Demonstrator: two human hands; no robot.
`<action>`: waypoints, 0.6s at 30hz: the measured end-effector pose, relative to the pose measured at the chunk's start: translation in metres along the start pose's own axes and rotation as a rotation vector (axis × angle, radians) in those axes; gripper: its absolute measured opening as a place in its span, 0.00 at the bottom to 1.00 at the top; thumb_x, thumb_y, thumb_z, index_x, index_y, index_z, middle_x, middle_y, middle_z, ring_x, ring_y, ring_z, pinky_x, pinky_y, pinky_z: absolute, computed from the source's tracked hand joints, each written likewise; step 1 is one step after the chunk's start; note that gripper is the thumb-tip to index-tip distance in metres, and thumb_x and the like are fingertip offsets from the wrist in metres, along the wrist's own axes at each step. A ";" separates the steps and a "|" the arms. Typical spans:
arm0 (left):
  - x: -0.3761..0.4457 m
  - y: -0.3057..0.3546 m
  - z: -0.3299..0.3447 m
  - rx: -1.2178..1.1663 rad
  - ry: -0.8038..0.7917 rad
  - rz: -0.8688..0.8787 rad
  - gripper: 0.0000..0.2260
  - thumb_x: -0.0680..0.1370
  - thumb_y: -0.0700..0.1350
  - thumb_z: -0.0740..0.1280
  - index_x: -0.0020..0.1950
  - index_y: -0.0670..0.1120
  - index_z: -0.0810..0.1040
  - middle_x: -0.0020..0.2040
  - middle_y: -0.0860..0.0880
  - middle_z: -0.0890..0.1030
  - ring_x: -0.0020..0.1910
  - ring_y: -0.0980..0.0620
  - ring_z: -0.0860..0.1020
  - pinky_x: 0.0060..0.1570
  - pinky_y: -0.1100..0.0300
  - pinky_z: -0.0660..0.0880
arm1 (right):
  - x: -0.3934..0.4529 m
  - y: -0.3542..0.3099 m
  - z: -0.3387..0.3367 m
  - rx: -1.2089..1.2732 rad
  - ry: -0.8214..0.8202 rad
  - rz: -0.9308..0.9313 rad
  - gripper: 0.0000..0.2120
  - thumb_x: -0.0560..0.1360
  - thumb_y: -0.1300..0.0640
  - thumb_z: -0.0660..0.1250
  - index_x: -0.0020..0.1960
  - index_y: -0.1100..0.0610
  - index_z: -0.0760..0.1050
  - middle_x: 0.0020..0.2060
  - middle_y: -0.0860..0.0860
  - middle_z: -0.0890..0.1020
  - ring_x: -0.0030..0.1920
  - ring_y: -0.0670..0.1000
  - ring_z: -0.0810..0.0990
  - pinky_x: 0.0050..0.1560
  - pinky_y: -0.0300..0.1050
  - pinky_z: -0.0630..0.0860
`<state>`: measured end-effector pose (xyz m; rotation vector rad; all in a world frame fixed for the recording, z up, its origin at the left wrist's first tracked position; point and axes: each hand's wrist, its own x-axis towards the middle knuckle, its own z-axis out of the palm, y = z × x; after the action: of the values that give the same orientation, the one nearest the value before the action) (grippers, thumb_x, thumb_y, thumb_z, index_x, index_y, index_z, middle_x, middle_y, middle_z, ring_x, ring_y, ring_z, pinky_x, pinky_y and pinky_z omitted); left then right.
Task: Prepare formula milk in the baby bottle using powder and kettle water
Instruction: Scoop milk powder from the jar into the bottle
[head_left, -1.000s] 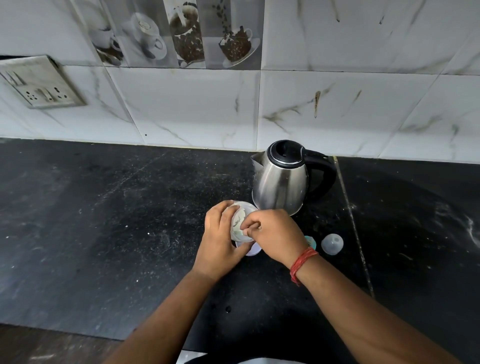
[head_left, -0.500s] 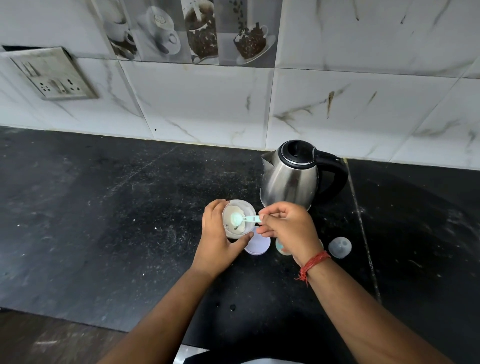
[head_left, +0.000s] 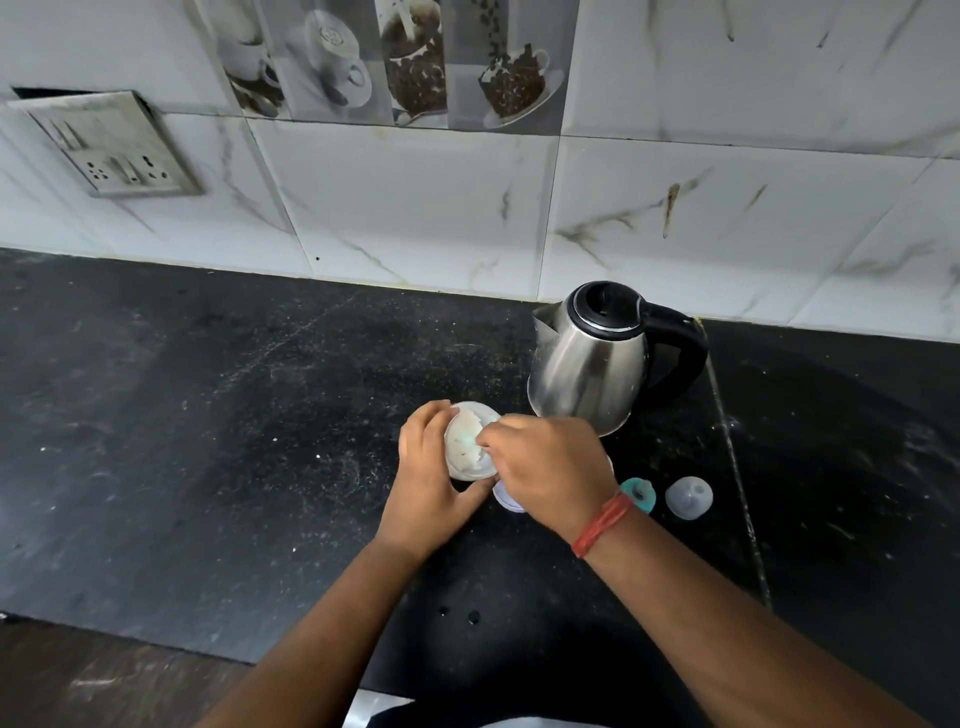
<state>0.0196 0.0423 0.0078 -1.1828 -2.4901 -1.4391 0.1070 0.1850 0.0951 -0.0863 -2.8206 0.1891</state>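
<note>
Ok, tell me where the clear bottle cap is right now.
In the head view the clear bottle cap sits on the black counter, right of the teal ring and in front of the kettle.

On the counter (head_left: 208, 441), the kettle (head_left: 587, 374) stands at the back by the wall. Before it and to its left is the powder container (head_left: 467, 447), between the left hand (head_left: 426, 483) and right hand (head_left: 550, 467). Right of the hands lie the bottle ring (head_left: 641, 493), then the teat cap (head_left: 688, 498).
</note>
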 end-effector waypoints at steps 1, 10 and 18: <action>0.000 0.000 0.000 0.003 -0.005 0.020 0.36 0.72 0.55 0.76 0.73 0.44 0.64 0.73 0.47 0.65 0.72 0.45 0.67 0.71 0.71 0.60 | 0.003 -0.003 -0.001 -0.047 -0.032 -0.012 0.07 0.61 0.58 0.75 0.35 0.52 0.78 0.28 0.48 0.78 0.25 0.53 0.77 0.24 0.40 0.59; 0.005 0.005 -0.002 0.085 -0.012 0.132 0.32 0.73 0.54 0.73 0.72 0.46 0.64 0.73 0.48 0.63 0.73 0.49 0.62 0.74 0.68 0.58 | 0.010 -0.021 0.010 -0.001 -0.197 0.104 0.06 0.75 0.56 0.65 0.47 0.51 0.81 0.37 0.52 0.83 0.38 0.58 0.82 0.33 0.46 0.66; -0.001 0.000 -0.001 0.042 0.003 0.048 0.33 0.73 0.56 0.74 0.72 0.45 0.66 0.71 0.45 0.67 0.71 0.49 0.66 0.71 0.70 0.60 | 0.008 -0.008 0.005 0.655 -0.123 0.545 0.05 0.74 0.59 0.73 0.44 0.50 0.85 0.35 0.42 0.83 0.37 0.38 0.80 0.41 0.34 0.75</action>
<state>0.0204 0.0410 0.0081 -1.2232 -2.4594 -1.3698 0.0976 0.1770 0.0943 -0.7026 -2.6265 1.2476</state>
